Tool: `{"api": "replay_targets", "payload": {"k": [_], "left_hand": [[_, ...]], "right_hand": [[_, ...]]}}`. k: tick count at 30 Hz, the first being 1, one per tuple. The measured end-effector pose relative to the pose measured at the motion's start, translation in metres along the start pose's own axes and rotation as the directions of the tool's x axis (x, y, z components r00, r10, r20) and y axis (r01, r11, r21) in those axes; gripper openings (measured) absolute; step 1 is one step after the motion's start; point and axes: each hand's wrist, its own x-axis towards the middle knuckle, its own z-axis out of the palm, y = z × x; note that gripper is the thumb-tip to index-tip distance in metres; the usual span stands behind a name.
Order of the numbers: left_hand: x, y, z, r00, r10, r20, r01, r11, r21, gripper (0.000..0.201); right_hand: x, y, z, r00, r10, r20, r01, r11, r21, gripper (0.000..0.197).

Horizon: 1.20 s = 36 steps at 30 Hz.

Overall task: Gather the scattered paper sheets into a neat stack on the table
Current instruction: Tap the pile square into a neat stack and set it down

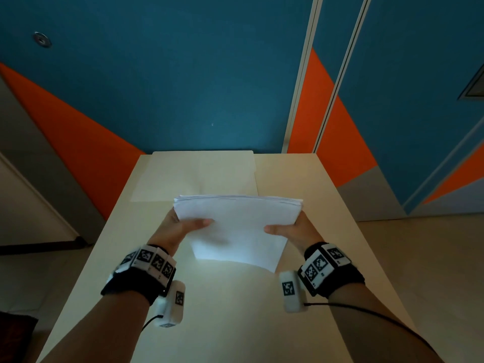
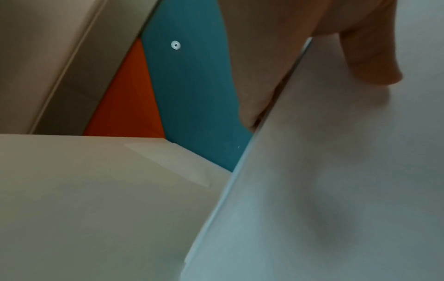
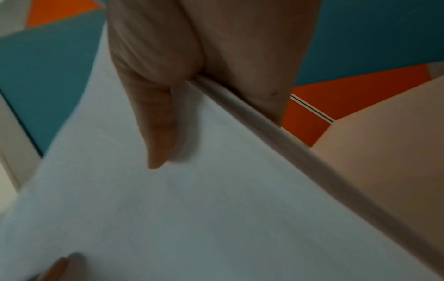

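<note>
A thick stack of white paper sheets [image 1: 237,226] is held tilted above the middle of the cream table [image 1: 230,310]. My left hand [image 1: 180,226] grips its left edge, thumb on top and fingers hidden underneath. My right hand [image 1: 290,229] grips the right edge the same way. In the left wrist view the stack [image 2: 336,190] fills the right side under my thumb [image 2: 370,57]. The right wrist view shows the stack [image 3: 180,209] with its layered edge and my thumb [image 3: 156,133] pressed on the top sheet. A flat cream sheet or folder [image 1: 196,176] lies at the table's far end.
The table's far edge meets a blue and orange wall [image 1: 183,87]. Floor drops away on both sides of the narrow table. A white door frame [image 1: 309,74] stands at the back right. Bare tabletop lies below and in front of the held stack.
</note>
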Motion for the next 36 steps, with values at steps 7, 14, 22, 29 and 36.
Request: {"api": "replay_targets", "payload": {"k": [7, 14, 22, 29, 36], "left_hand": [[0.001, 0.001, 0.013, 0.998, -0.007, -0.070, 0.008, 1.000, 0.020, 0.038], [0.000, -0.020, 0.012, 0.989, -0.144, -0.031, 0.145, 0.989, 0.020, 0.064], [0.001, -0.028, 0.010, 0.984, -0.165, -0.063, 0.164, 0.986, -0.017, 0.042], [0.007, -0.041, 0.012, 0.948, -0.154, -0.278, 0.174, 0.983, 0.050, 0.007], [0.006, -0.036, 0.000, 0.916, -0.245, -0.318, 0.141, 0.938, -0.315, 0.034]], "right_hand": [[0.000, 0.007, 0.001, 0.993, -0.004, -0.119, 0.006, 1.000, 0.012, 0.024], [-0.004, 0.042, 0.001, 0.986, 0.162, -0.038, -0.166, 0.969, -0.182, 0.031], [-0.002, 0.059, 0.000, 0.976, 0.199, -0.082, -0.210, 0.967, -0.142, 0.036], [-0.008, 0.065, -0.001, 0.979, 0.205, -0.016, -0.203, 0.949, -0.243, 0.032], [-0.009, 0.062, -0.010, 0.979, 0.194, -0.060, -0.183, 0.971, 0.157, 0.019]]}}
